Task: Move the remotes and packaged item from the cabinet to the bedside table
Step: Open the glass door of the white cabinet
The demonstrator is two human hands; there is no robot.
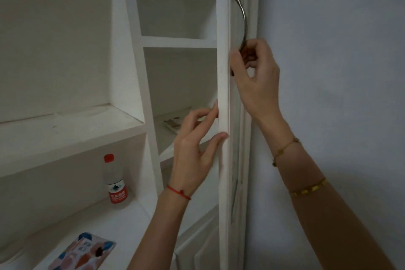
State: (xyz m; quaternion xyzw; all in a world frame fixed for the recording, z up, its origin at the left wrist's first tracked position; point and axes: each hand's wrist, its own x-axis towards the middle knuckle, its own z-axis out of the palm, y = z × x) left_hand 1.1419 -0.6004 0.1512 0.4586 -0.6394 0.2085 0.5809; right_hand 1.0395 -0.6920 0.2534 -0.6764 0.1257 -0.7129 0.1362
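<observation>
Packaged item point(174, 124), a flat pack, lies on the cabinet shelf point(166, 138) at frame centre, just left of and behind our left hand point(192, 155); its long axis seems to run back into the shelf. Our left hand's fingers are loosely spread, thumb and fingertips touching the door edge point(223, 116). Our right hand point(255, 76), upper right of centre, curls round the foot of the door handle point(240, 11). We judge the left hand nearer. No remotes are visible.
</observation>
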